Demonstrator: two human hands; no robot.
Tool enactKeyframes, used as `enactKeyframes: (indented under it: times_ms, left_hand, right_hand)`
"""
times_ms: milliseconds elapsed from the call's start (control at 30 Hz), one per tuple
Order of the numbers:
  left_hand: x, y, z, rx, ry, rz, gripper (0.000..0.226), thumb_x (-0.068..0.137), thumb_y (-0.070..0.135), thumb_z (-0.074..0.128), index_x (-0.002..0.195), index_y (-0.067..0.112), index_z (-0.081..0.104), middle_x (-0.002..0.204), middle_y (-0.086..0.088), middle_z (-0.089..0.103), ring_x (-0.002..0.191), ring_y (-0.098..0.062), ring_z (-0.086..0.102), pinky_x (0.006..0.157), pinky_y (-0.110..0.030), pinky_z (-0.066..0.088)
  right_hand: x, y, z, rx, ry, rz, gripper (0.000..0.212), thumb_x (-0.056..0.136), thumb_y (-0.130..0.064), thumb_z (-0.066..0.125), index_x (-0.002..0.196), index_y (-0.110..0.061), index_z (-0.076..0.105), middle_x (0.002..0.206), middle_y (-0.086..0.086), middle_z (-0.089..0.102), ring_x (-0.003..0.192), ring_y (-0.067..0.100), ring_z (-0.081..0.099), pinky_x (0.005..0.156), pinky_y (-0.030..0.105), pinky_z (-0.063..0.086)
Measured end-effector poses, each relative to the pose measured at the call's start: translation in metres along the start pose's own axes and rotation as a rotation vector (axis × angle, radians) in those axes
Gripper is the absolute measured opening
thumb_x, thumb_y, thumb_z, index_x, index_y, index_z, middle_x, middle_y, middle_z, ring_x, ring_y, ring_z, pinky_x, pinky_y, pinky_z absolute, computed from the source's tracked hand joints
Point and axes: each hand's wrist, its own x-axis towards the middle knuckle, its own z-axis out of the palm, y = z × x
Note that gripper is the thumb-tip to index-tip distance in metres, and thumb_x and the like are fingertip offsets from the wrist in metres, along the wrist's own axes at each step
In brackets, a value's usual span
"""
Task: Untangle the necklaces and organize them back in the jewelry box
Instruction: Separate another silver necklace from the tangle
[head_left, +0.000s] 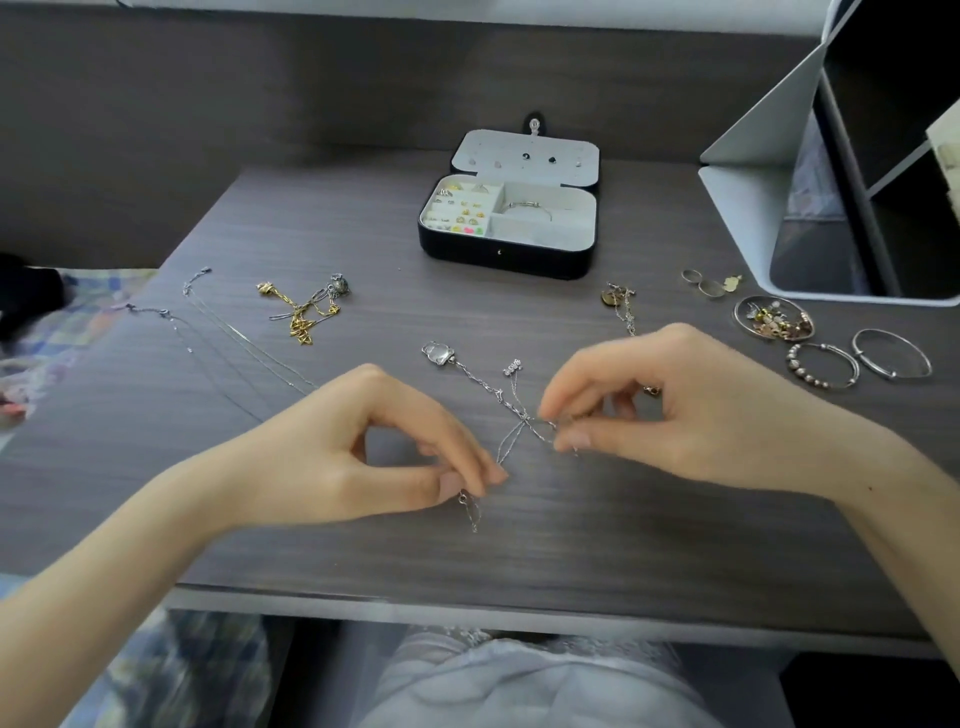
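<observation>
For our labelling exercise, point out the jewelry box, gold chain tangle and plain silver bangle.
jewelry box (506, 258): head view, front wall.
gold chain tangle (301, 325): head view, bunched links.
plain silver bangle (858, 344): head view, left band.

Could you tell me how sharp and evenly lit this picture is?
Head view: soft, even light, faint shadows under the left hand and right hand; tangled chains and jewelry box sharp; wide-angle distortion skews the desk; lower corners smeared.

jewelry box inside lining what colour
The jewelry box lining is white, its shell black; head view shows it best.
</observation>
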Motion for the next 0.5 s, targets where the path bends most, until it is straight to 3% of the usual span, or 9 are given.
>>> enactKeyframes:
  times_ms: [133,300,500]
  left_hand:
    - [-0.009,0.001,-0.012,0.036,0.094,0.020,0.015,0.078,0.029,0.063,0.086,0.025,0.075,0.081,-0.004,0.074,0.071,-0.023,0.067,0.065,-0.039,0.051]
    - [-0.027,0.003,-0.025,-0.029,0.158,0.056,0.014,0.078,0.029,0.061,0.081,0.025,0.074,0.069,0.000,0.071,0.052,-0.017,0.059,0.056,-0.019,0.046]
    - [-0.033,-0.001,-0.024,0.161,0.233,0.060,0.014,0.079,0.030,0.061,0.081,0.026,0.074,0.081,0.003,0.071,0.075,-0.020,0.063,0.068,-0.026,0.044]
  right_hand:
    - [0.027,-0.016,-0.003,0.135,-0.001,-0.030,0.014,0.082,-0.012,0.069,0.094,-0.018,0.067,0.078,-0.003,0.073,0.070,0.014,0.063,0.064,0.021,0.048]
    - [0.071,-0.028,0.008,0.219,-0.139,-0.022,0.011,0.085,-0.003,0.065,0.095,-0.006,0.064,0.076,0.007,0.072,0.063,0.010,0.057,0.060,0.011,0.042]
    - [0.096,-0.024,0.023,0.147,-0.325,0.031,0.025,0.086,-0.001,0.063,0.110,-0.005,0.065,0.086,0.008,0.074,0.068,0.013,0.061,0.065,0.014,0.046]
